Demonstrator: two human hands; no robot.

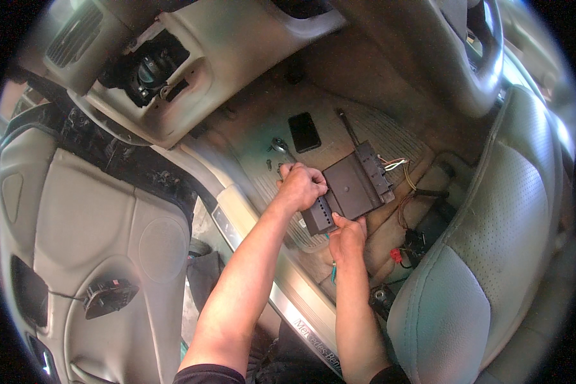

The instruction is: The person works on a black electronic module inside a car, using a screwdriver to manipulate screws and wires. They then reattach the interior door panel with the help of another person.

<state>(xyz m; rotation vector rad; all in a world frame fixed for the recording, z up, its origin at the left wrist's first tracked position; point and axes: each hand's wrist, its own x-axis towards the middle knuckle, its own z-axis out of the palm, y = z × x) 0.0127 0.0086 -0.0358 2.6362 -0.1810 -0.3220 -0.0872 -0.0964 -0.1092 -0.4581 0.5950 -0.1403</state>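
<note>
A flat dark box, which looks like an electronic control module (352,187), lies tilted over the car's floor mat. My left hand (301,185) is closed at its left edge, fingers pinched beside a strip with a row of small holes. At the near edge my right hand (349,238) grips the box, thumb along the side and the other fingers partly hidden beneath. Light-coloured wires (393,163) come out by the connector side at the far right of the box.
On the mat beyond lie a black phone (304,132), a ratchet wrench (281,147) and small screws. A leather seat (486,256) stands at right, with a red connector (397,256) and cables beside it. The open door (96,211) is at left, the steering wheel (489,57) far right.
</note>
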